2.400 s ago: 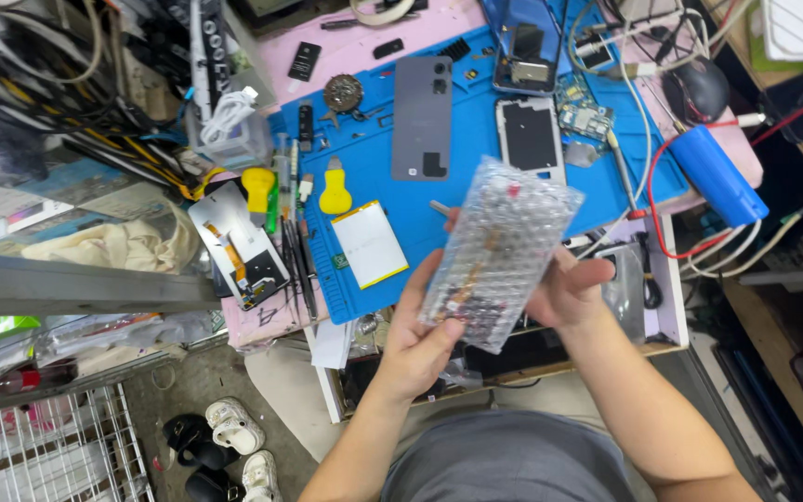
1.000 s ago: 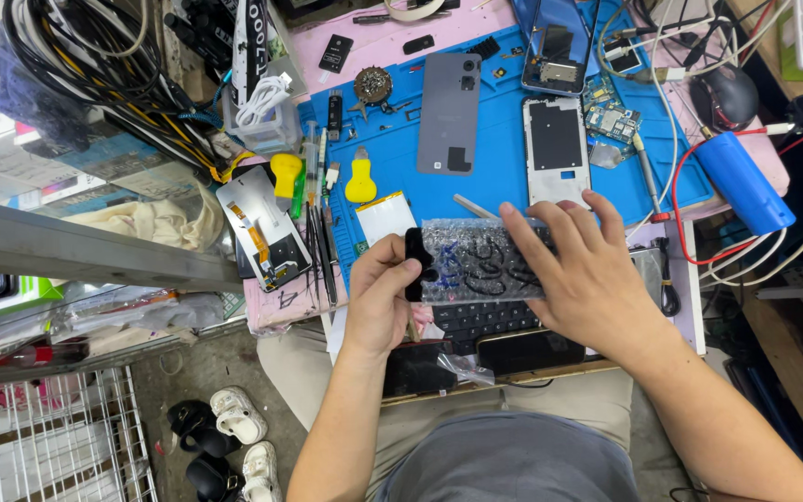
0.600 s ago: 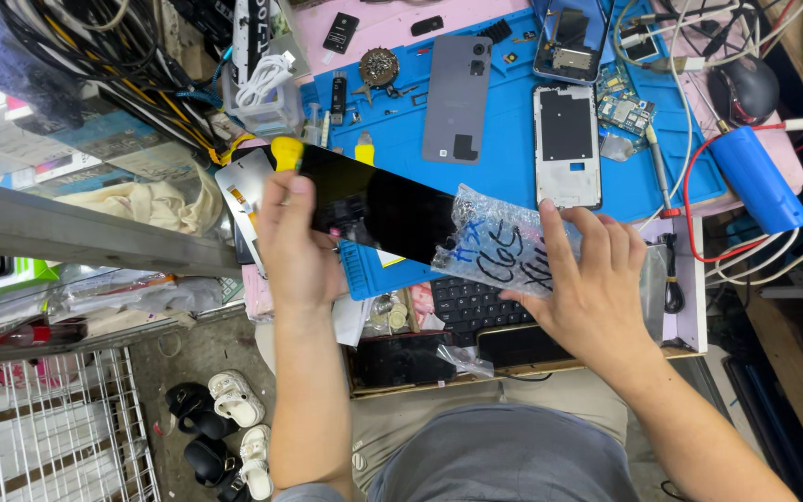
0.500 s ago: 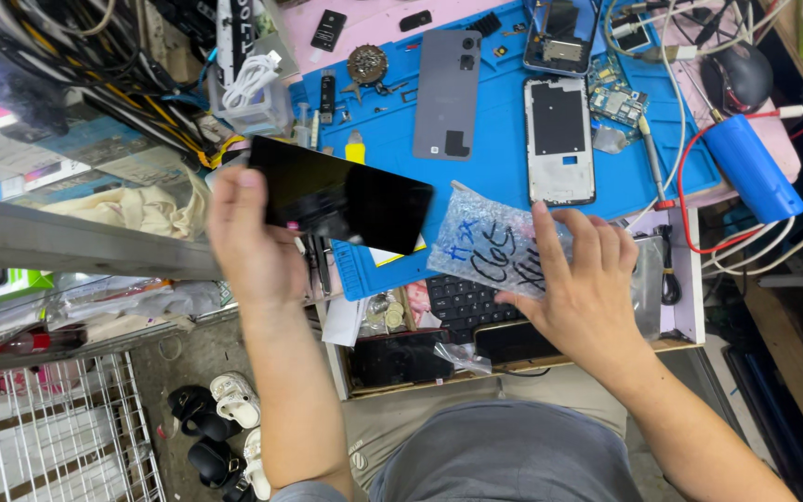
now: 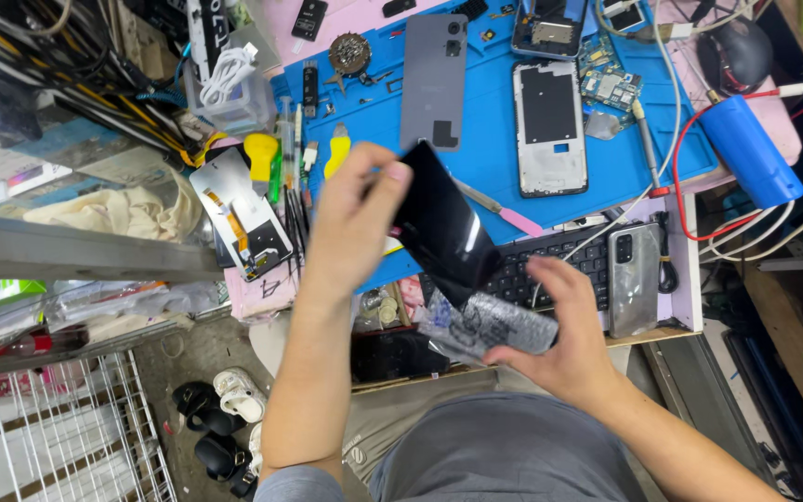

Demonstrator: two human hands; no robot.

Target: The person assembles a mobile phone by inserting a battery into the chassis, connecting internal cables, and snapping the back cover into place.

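The left hand (image 5: 350, 223) is pinching the black display panel (image 5: 443, 228) by its edge; at 5 o'clock, the right hand (image 5: 564, 339) is gripping the bubble-wrap sleeve (image 5: 490, 325). Avoid flexing the glass.

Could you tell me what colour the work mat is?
Bright blue work mat, seen in the head view.

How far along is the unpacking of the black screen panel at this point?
Mostly done: the left hand holds the black screen panel, nearly clear of the bubble-wrap sleeve gripped by the right hand. The panel's lower end is at the sleeve's mouth. Left: the open phone frame on the blue mat has no screen.
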